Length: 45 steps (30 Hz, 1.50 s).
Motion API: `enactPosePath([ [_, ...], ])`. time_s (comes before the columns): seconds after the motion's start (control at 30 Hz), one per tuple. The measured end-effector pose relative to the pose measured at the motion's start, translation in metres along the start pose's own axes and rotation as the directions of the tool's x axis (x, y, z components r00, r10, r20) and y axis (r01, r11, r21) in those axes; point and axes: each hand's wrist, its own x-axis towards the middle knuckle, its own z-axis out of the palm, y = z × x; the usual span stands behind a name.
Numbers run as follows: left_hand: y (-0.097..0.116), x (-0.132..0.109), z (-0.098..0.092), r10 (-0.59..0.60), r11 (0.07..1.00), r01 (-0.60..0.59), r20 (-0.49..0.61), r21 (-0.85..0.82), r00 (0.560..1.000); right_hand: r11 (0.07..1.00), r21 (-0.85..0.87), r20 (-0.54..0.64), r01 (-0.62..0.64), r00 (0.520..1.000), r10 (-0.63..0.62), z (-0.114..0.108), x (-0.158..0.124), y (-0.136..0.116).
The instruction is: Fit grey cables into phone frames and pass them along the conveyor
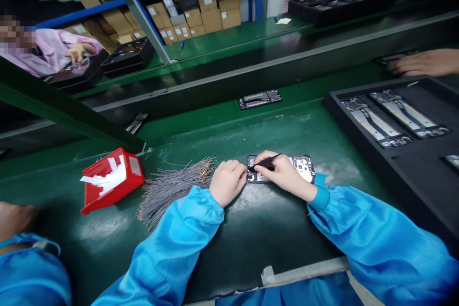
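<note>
Fingers on your right hand [282,173] pinch a black tool [268,163] over the opened phone [303,166]; your left hand [227,181] is curled beside it, can't tell if gripping. Box labels [207,0]? Unreadable.

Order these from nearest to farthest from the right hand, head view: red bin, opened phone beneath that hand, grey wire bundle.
1. Opened phone: directly beneath the right hand.
2. Grey wire bundle: left, past the left hand.
3. Red bin: farther left, beyond that bundle.

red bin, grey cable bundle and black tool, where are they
Red bin [125,192], head view: its near wall.
Grey cable bundle [170,192], head view: middle of the strands.
Black tool [268,163], head view: its wide middle part.
</note>
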Motion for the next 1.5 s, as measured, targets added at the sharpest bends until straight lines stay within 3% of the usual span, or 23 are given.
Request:
enactPosePath([
  [1.5,0.0003,-0.0001,0.0004,-0.009,1.000,0.009,0.001,0.009,1.000,1.000,-0.018,0.011,0.020,1.000,-0.020,-0.0015,0.0001,-0.0029],
])
